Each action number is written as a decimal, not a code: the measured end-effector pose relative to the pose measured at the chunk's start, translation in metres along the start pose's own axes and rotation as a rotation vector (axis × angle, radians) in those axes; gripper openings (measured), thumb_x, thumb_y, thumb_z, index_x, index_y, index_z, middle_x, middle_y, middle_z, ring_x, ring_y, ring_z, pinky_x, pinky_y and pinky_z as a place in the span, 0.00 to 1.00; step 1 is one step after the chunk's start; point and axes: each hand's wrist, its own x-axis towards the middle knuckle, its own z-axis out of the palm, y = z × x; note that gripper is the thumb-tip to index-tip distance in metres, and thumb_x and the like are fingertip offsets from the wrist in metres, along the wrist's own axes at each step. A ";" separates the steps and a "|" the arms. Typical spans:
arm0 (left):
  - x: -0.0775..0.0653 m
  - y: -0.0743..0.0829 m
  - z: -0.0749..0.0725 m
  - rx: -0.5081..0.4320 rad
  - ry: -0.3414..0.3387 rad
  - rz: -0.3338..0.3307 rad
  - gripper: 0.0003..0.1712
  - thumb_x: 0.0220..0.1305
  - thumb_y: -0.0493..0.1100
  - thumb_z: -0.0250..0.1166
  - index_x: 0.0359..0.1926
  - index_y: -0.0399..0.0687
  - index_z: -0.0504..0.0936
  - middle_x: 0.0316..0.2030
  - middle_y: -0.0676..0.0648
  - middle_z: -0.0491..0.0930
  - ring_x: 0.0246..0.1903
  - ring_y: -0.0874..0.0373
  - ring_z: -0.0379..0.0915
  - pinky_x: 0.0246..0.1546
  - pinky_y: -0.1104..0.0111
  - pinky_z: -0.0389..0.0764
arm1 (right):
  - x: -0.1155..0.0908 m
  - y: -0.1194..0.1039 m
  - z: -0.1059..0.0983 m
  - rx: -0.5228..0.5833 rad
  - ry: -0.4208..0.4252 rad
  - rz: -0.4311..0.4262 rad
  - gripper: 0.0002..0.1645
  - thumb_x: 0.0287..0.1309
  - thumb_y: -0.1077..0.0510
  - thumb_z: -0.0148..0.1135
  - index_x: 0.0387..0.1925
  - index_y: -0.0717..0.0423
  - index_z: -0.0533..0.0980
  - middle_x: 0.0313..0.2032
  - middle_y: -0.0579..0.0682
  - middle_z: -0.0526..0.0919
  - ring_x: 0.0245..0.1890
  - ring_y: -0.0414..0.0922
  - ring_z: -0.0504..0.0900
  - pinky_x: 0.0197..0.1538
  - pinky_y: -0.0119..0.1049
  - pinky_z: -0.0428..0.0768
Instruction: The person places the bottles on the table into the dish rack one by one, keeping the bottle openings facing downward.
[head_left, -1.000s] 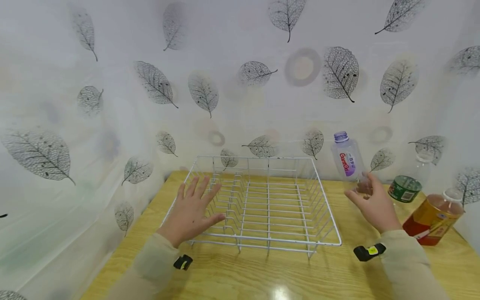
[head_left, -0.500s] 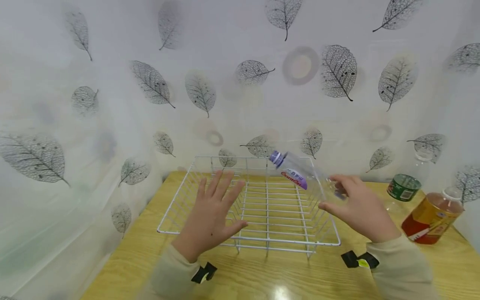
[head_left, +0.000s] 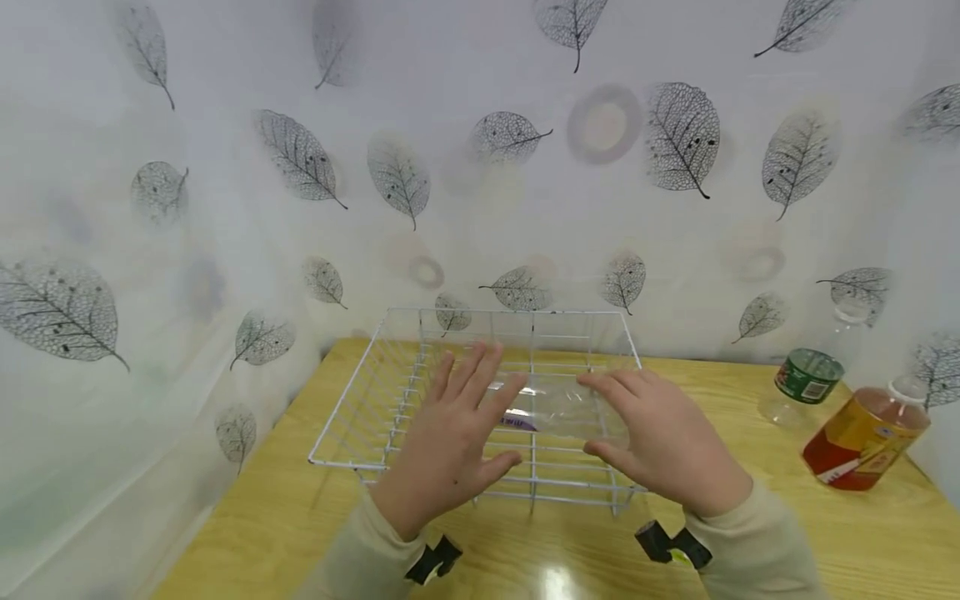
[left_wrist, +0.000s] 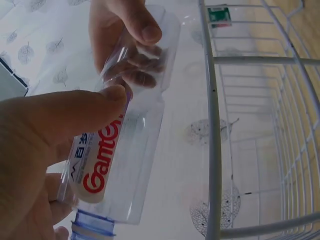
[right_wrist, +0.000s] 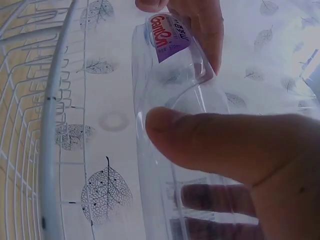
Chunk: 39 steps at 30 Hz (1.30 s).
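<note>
A clear plastic bottle [head_left: 566, 408] with a white and purple label lies sideways between my hands, over the white wire dish rack [head_left: 349, 385]. My left hand [head_left: 453, 442] holds its neck end; in the left wrist view the thumb presses on the red-lettered label [left_wrist: 102, 160] and the fingers go behind. The bluish neck [left_wrist: 92, 225] points down there, with no cap on it. The base end is gripped by my right hand [head_left: 663, 437], thumb in front and fingers seen through the plastic in the right wrist view.
A clear bottle with a green label [head_left: 808, 377] stands at the right on the wooden table [head_left: 247, 517]. Nearer is a bottle with an orange and red label [head_left: 866, 437]. A leaf-printed curtain [head_left: 450, 208] hangs behind and along the left.
My right hand has brought the bottle left from beside the rack to over it, tipping it from upright to lying. My left hand has moved right and taken hold of the neck end.
</note>
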 end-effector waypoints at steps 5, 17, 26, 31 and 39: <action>0.000 0.004 0.002 0.007 -0.053 -0.014 0.49 0.53 0.59 0.78 0.72 0.48 0.69 0.71 0.42 0.68 0.74 0.46 0.55 0.75 0.47 0.46 | 0.003 -0.006 0.009 -0.038 0.043 -0.076 0.48 0.36 0.44 0.85 0.62 0.52 0.77 0.52 0.50 0.83 0.48 0.52 0.81 0.51 0.52 0.81; -0.002 0.009 0.009 0.081 -0.125 -0.042 0.45 0.53 0.57 0.78 0.70 0.52 0.72 0.56 0.51 0.80 0.55 0.52 0.76 0.56 0.53 0.77 | 0.005 -0.019 0.023 -0.053 0.069 -0.131 0.48 0.33 0.43 0.86 0.59 0.52 0.79 0.49 0.46 0.83 0.48 0.50 0.80 0.54 0.51 0.81; -0.004 0.010 0.012 0.094 -0.149 -0.043 0.44 0.55 0.58 0.77 0.69 0.53 0.72 0.55 0.51 0.80 0.54 0.52 0.76 0.54 0.56 0.78 | 0.004 -0.020 0.023 -0.038 0.052 -0.114 0.48 0.33 0.43 0.86 0.60 0.52 0.79 0.49 0.46 0.83 0.49 0.49 0.80 0.55 0.51 0.80; -0.003 0.008 0.013 0.067 -0.158 -0.041 0.42 0.55 0.57 0.76 0.69 0.53 0.72 0.55 0.52 0.80 0.54 0.53 0.77 0.54 0.56 0.78 | 0.003 -0.020 0.021 -0.032 0.026 -0.098 0.48 0.33 0.42 0.85 0.60 0.52 0.79 0.50 0.46 0.83 0.50 0.49 0.79 0.56 0.51 0.79; -0.003 0.006 0.013 -0.011 -0.167 -0.055 0.41 0.56 0.56 0.76 0.69 0.54 0.72 0.55 0.53 0.80 0.54 0.54 0.76 0.55 0.57 0.77 | 0.002 -0.019 0.013 0.084 0.010 -0.051 0.47 0.43 0.38 0.80 0.65 0.47 0.76 0.57 0.46 0.81 0.55 0.49 0.79 0.55 0.52 0.79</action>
